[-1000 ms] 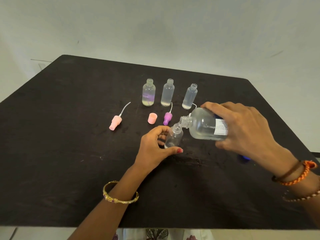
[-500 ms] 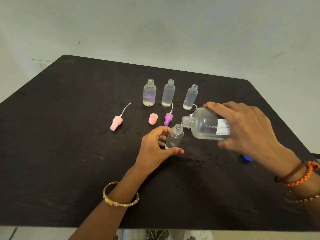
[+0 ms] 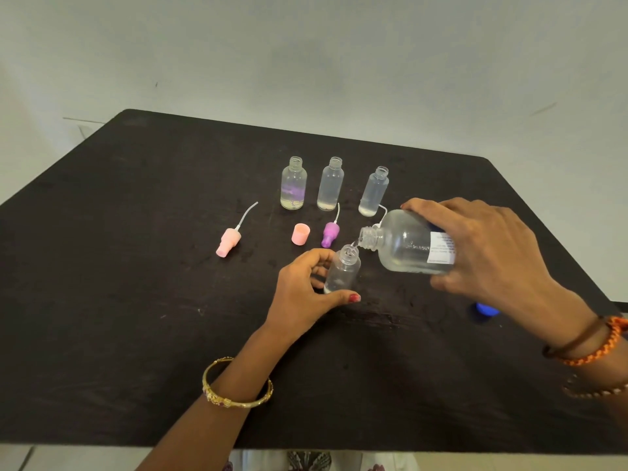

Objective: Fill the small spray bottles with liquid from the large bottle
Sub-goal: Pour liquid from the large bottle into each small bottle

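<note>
1. Head view: large bottle point(image 3: 406, 244) is tipped nearly horizontal, long axis running left-right, open threaded neck pointing left and slightly down. Clear plastic, white printed label on the side near the base, clear liquid pooled along its lower wall.
2. Its mouth sits just above and right of the open neck of the small spray bottle point(image 3: 342, 268); a thin thread of liquid shows between them.
3. Small spray bottle stands upright on the table point(image 3: 136, 300), near centre, long axis vertical. Clear round plastic, a little liquid at the bottom.
4. Right hand point(image 3: 489, 256) wraps the large bottle's base end from above, fingers curled over the top, thumb underneath. Orange and brown woven bands on the wrist.
5. Left hand point(image 3: 307, 288) cups the small spray bottle at its base, thumb in front, fingers curled behind. Gold bangle point(image 3: 236, 385) on the forearm.
6. Behind, a row of three more open upright bottles: left one point(image 3: 294, 183) with purple and yellowish tint, middle one point(image 3: 330, 184) and right one point(image 3: 373, 192) translucent, each with a little liquid.
7. Lying on the table: pink spray head point(image 3: 228, 242) with dip tube, pink cap point(image 3: 300, 234), purple spray head point(image 3: 330, 234) with dip tube.
8. Blue cap point(image 3: 486, 311) partly hidden under the right wrist.
9. Table is matte black, slightly scuffed.
</note>
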